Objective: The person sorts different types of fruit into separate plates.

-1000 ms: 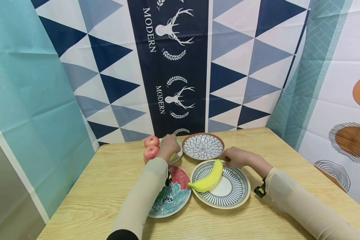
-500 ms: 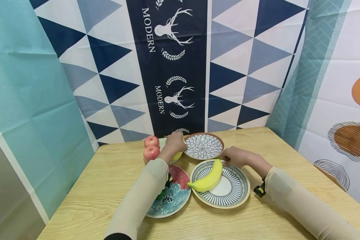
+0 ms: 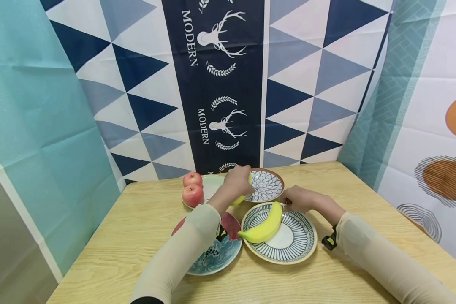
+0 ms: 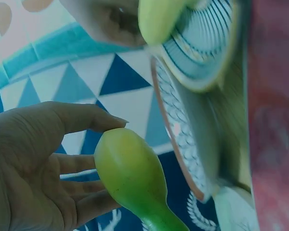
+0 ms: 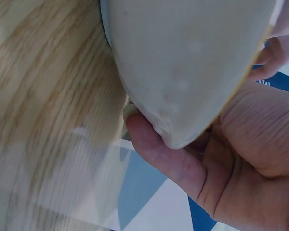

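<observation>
Fruit point(image 4: 130, 166), yellow-green, pinched in left hand point(image 3: 236, 182) near petal plate's point(image 3: 269, 185) 9 o'clock rim, setting-down judged still left; banana point(image 3: 267, 228) already on striped plate point(image 3: 302, 245), 1 o'clock rim gripped by right hand point(image 3: 302, 198); two apples point(image 3: 192, 195) on pale plate point(image 3: 211, 185).

A curtained-off tabletop booth, as the creased, patterned cloths point(image 3: 308, 84) hanging around a wood-grain table point(image 3: 118, 236) show
</observation>
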### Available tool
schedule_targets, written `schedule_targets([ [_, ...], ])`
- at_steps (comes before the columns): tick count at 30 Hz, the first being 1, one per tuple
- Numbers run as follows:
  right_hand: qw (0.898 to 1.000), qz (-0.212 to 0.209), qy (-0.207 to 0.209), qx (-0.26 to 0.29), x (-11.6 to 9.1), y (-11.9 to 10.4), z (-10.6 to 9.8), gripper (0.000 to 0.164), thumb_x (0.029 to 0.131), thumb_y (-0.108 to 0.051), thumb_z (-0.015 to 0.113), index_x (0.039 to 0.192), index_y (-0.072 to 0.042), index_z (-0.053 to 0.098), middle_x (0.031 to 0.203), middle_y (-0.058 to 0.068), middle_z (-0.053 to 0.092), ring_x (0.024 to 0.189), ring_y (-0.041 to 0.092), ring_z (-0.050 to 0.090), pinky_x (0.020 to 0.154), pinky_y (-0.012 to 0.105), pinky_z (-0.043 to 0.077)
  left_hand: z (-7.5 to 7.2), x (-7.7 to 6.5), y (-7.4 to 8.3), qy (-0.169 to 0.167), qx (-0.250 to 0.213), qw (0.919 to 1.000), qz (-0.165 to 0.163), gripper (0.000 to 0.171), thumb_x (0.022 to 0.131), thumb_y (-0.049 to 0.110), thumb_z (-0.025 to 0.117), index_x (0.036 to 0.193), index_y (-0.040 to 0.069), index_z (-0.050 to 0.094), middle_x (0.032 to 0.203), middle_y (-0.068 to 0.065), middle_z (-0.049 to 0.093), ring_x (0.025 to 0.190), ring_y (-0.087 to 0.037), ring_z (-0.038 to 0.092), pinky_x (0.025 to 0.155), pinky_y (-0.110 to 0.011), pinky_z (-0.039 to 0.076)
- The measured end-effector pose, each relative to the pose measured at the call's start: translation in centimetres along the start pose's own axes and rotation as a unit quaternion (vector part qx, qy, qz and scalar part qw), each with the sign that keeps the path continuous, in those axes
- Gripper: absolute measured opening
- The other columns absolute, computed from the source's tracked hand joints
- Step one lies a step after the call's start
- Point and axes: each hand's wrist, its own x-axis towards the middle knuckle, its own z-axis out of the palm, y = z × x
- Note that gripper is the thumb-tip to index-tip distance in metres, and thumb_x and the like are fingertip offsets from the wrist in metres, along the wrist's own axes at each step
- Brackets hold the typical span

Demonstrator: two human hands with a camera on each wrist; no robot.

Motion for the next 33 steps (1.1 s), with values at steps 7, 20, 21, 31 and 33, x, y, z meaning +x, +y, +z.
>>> schedule_targets([
  [7,1.000,-0.003,-0.001,0.002,0.0,0.2,0.0,0.013,0.098,-0.007,0.075,0.090,-0.015,0.069,0.075,-0.004,0.055,0.064,0.010,0.052,0.060,0.026,0.044,-0.2,-1.4,2.7,-0.002,0.014,0.9992,0.038,0.062,0.081,0.027,0.089,0.136,0.013,0.065,0.123,-0.004,0.069,0.106,-0.019,0.064,0.090,-0.039,0.058],
  [20,0.999,-0.039,0.020,0.000,-0.1,0.5,0.1,0.016,0.096,-0.007,0.077,0.087,-0.013,0.065,0.074,-0.005,0.051,0.065,0.009,0.047,0.062,0.026,0.040,1.0,-4.8,6.5,-0.031,0.052,0.9909,0.120,0.042,0.080,0.022,0.087,0.115,0.015,0.066,0.092,0.002,0.063,0.086,-0.015,0.058,0.071,-0.028,0.051],
  [21,0.999,-0.045,0.024,-0.004,-0.1,0.5,0.1,0.017,0.096,-0.007,0.077,0.086,-0.012,0.064,0.073,-0.005,0.051,0.065,0.009,0.046,0.062,0.026,0.040,1.2,-5.1,6.8,-0.034,0.058,0.9900,0.124,0.041,0.079,0.022,0.087,0.114,0.015,0.066,0.092,0.002,0.063,0.085,-0.015,0.058,0.070,-0.027,0.051],
  [31,0.997,-0.059,0.033,-0.025,0.1,1.0,0.1,0.026,0.091,0.005,0.069,0.110,-0.010,0.078,0.084,-0.008,0.061,0.074,0.010,0.051,0.069,0.029,0.044,2.2,-8.1,8.9,-0.044,0.092,0.9809,0.166,0.037,0.077,0.021,0.086,0.108,0.019,0.067,0.096,0.003,0.063,0.087,-0.012,0.060,0.073,-0.027,0.054],
  [33,0.998,-0.056,0.030,-0.022,0.1,0.9,0.0,0.028,0.088,0.009,0.066,0.104,-0.012,0.077,0.080,-0.008,0.057,0.072,0.009,0.049,0.067,0.028,0.042,2.5,-8.5,9.3,-0.043,0.100,0.9792,0.171,0.035,0.077,0.021,0.085,0.107,0.020,0.067,0.100,0.001,0.064,0.089,-0.013,0.061,0.073,-0.028,0.054],
])
